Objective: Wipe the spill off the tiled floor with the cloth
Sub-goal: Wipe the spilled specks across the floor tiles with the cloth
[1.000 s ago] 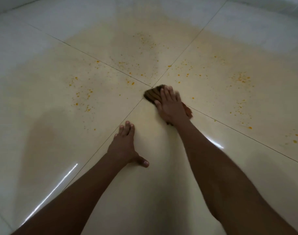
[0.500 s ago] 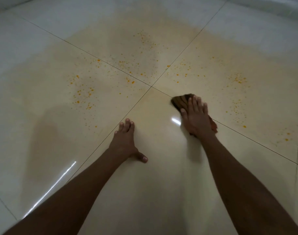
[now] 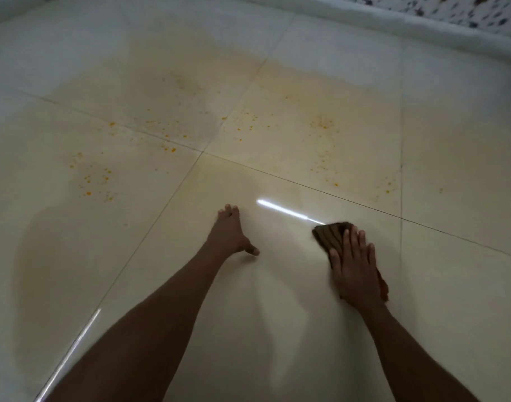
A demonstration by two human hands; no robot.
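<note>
A dark brown cloth [image 3: 331, 235] lies flat on the glossy cream tiled floor [image 3: 248, 329], on the near tile. My right hand [image 3: 354, 268] presses down on it, palm flat, fingers together; most of the cloth is hidden under the hand. My left hand [image 3: 229, 232] rests flat on the same tile, fingers forward, thumb out to the right, holding nothing. The spill is a scatter of orange specks: one patch at the left [image 3: 94, 178], one beyond the tile corner [image 3: 167, 137], and one at the right [image 3: 322, 124], with a yellowish film around them.
Dark grout lines cross at a tile corner [image 3: 202, 152] ahead of my left hand. A white skirting ledge [image 3: 408, 23] runs along the far right, with a speckled surface [image 3: 480, 10] behind it. A bright light streak [image 3: 286, 211] reflects on the floor.
My right hand has slid the cloth from the tile corner toward the right and nearer to me. My left hand stays planted on the floor. The view has shifted.
</note>
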